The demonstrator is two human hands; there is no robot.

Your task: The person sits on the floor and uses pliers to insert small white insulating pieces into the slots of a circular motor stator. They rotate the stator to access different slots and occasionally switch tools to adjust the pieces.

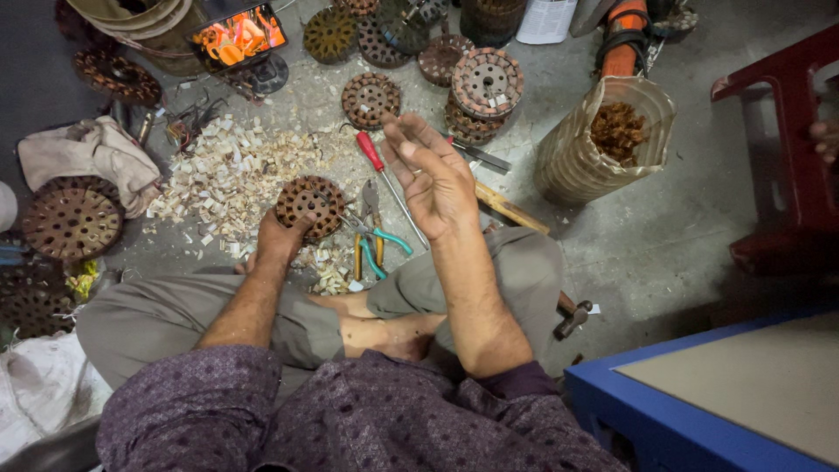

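The blue-edged table (612, 393) fills the lower right of the frame, cut off by the right and bottom edges. A dark red stool (786, 175) stands at the right edge, partly out of frame; fingers of another person (825, 140) show at its side, the rest hidden.

Centre-right, a ribbed plastic container (577, 157) with its top cut away stands on the concrete floor (664, 236), holding brownish scrap that is hard to make out. A spread of pale wood-like chips (227, 175) lies left of centre. A crumpled cloth (87, 153) sits at the left, overlapping a large rusty slotted disc (70, 218). More such discs are stacked at upper centre (485, 83), several cut off by the top edge. A phone with a lit screen (238, 35) stands at the upper left, its picture too small to read.

The right hand (433, 179) is raised at centre, palm turned up, fingers spread and loose, grasping nothing. The left hand (278, 240) is lower, left of centre, fingers curled around the near edge of a round rusty core (310, 203); the hand hides the core's lower rim.

Just right of the core lie green-handled pliers (376, 245), partly hidden by the right wrist, and a red-handled screwdriver (384, 179), its shaft passing behind the right hand. A hammer head (572, 319) shows beside the knee at lower centre-right, its handle hidden.
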